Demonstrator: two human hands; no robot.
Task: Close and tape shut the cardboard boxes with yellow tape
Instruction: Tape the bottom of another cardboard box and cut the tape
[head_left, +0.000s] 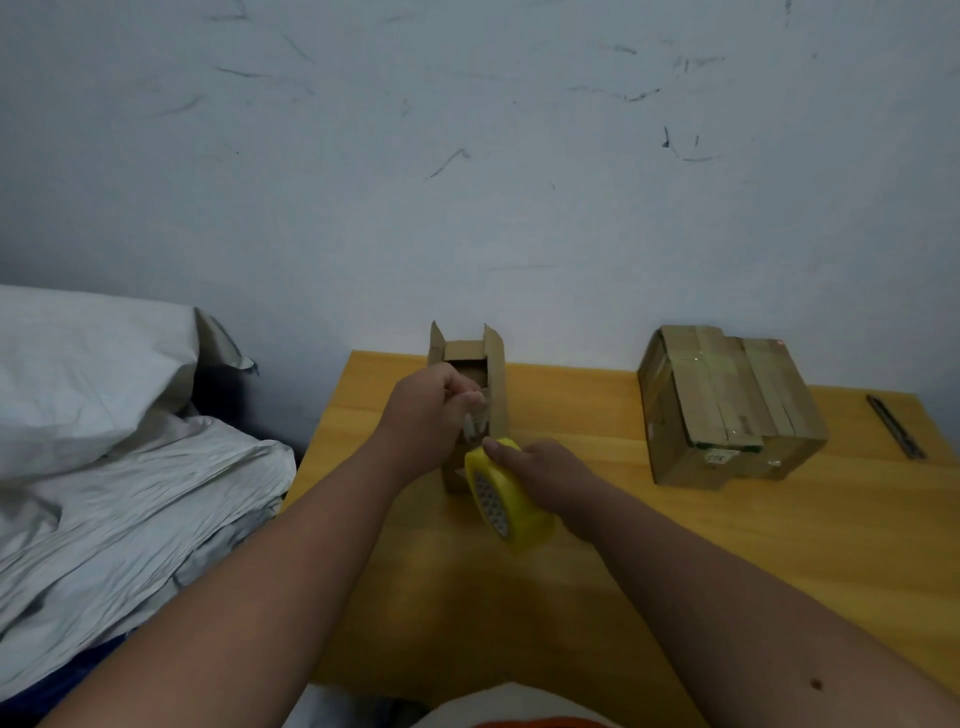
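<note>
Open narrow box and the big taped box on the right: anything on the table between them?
Nothing: in the head view, only bare yellow table lies between the narrow box and the taped box. The dark tool lies beyond the taped box.

Dim, soft, perhaps slightly blurred, wide-angle bowing

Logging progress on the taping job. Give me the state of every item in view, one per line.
small cardboard box: far flaps open, untaped
large cardboard box: closed, taped
yellow tape roll: gripped by right hand
tape end: pinched by left hand
dark tool: lying on table
</note>
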